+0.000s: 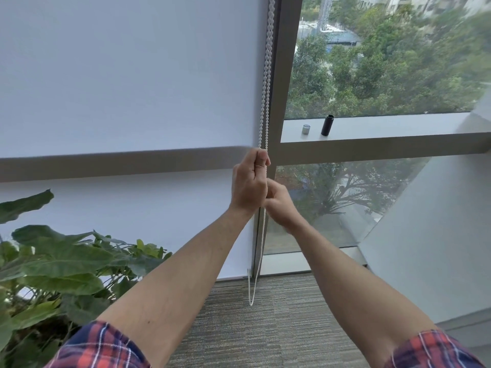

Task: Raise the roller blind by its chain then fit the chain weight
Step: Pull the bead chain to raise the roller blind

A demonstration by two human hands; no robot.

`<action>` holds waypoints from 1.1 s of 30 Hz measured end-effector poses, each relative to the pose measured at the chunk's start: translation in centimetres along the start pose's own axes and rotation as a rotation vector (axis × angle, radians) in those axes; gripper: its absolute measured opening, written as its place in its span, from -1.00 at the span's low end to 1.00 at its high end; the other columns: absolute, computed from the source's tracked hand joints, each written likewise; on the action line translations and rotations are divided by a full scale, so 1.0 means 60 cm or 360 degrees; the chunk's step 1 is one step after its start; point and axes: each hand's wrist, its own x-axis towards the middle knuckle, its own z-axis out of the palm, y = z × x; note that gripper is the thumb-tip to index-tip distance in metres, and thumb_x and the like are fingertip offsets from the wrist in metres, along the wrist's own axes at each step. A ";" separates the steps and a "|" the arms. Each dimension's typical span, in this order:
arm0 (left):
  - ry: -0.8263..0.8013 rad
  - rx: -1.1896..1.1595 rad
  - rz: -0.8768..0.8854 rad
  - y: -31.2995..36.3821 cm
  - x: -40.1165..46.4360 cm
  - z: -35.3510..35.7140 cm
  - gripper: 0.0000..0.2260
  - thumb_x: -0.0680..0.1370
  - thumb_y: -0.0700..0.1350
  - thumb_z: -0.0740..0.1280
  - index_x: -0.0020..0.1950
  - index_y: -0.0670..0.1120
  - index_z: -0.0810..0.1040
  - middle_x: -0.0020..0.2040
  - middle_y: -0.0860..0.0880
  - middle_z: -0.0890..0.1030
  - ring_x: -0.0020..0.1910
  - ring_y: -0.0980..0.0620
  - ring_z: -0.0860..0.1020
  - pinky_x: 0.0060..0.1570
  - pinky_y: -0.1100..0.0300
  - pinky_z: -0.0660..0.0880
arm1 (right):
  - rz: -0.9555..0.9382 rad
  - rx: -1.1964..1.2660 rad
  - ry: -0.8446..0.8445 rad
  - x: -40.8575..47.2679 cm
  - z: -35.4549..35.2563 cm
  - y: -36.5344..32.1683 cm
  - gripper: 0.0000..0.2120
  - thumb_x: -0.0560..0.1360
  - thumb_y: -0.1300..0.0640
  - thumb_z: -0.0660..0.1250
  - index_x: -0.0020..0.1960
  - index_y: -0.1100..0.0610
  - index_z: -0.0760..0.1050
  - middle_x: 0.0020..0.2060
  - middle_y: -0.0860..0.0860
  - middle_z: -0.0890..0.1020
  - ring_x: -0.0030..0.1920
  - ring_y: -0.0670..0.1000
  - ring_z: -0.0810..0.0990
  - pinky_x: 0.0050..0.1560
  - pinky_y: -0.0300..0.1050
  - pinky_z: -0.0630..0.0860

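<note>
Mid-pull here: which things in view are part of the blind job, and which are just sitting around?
Job:
bead chain, gripped by left hand and right hand
roller blind
black cylinder on the sill, likely the chain weight
small silver cap beside it, possibly

Lying about:
potted plant

The white roller blind (127, 75) hangs lowered over the left pane, its bottom edge near the floor. Its white bead chain (267, 75) runs down the blind's right edge — the loop's lowest point dangles just above the carpet. On the window ledge's left end stand two parts upright — a black cylindrical chain weight (327, 125) and, just beside it, a small silver cap (306, 129).
</note>
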 end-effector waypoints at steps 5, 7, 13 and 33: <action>0.0008 -0.0004 0.0026 -0.006 0.000 -0.004 -0.75 0.64 -0.07 0.14 -0.20 -0.11 0.44 -0.36 0.17 0.44 -0.38 0.25 0.42 -0.33 0.27 0.36 | -0.0028 0.0692 0.0131 0.051 -0.045 -0.112 -0.65 0.34 0.60 0.13 -0.09 0.26 0.50 -0.28 0.05 0.66 -0.26 -0.04 0.67 -0.22 -0.21 0.55; -0.0023 0.0006 -0.0015 -0.007 0.000 -0.002 -0.75 0.65 -0.13 0.15 -0.19 -0.15 0.45 -0.35 0.15 0.44 -0.38 0.19 0.40 -0.33 0.22 0.36 | -0.0137 0.0865 0.0069 0.062 -0.047 -0.165 -0.81 0.49 0.44 0.20 -0.03 0.24 0.51 -0.21 0.09 0.69 -0.20 0.07 0.67 -0.15 -0.12 0.58; -0.0110 0.0083 -0.0067 -0.031 -0.039 0.002 -0.77 0.62 -0.26 0.14 -0.21 -0.04 0.35 -0.38 0.15 0.37 -0.41 0.19 0.36 -0.33 0.39 0.26 | -0.0521 0.0863 -0.0072 0.068 -0.021 -0.270 -0.62 0.71 0.01 0.03 0.06 0.21 0.53 -0.36 0.07 0.51 -0.46 0.02 0.38 -0.44 -0.11 0.30; -0.0102 -0.0278 -0.0187 -0.002 0.027 -0.021 -0.61 0.68 0.04 0.05 -0.20 -0.07 0.52 -0.31 -0.06 0.54 -0.29 -0.04 0.49 -0.28 -0.02 0.44 | -0.0602 0.0071 0.0669 0.057 0.032 -0.202 -0.61 0.68 0.09 0.12 -0.33 0.01 0.28 -0.46 -0.12 0.34 -0.46 -0.18 0.29 -0.41 -0.24 0.27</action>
